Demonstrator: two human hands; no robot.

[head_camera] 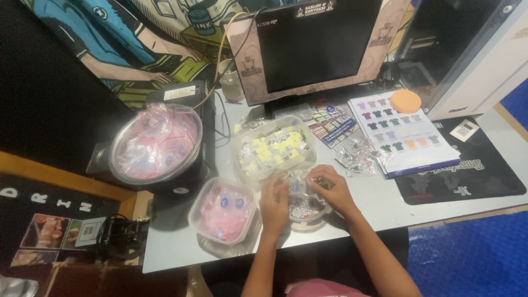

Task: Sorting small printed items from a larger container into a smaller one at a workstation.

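Both hands work over a small round container (pixel 308 215) of little shiny packets near the table's front edge. My left hand (pixel 273 202) and my right hand (pixel 330 188) pinch a small clear plastic bag (pixel 297 185) between their fingers, just above that container. What is inside the bag is too small to tell. Left of my left hand stands a clear tub (pixel 222 210) of pink-tinted zip bags. Behind the hands is a clear tub (pixel 272 148) of small yellow and white packets.
A metal bowl (pixel 155 142) of red-striped zip bags sits on a black device at the left. A monitor (pixel 313 47) stands at the back. A sheet of shirt colour samples (pixel 401 132), an orange round disc (pixel 406 100), loose small packets (pixel 357 157) and a black mat (pixel 467 170) lie to the right.
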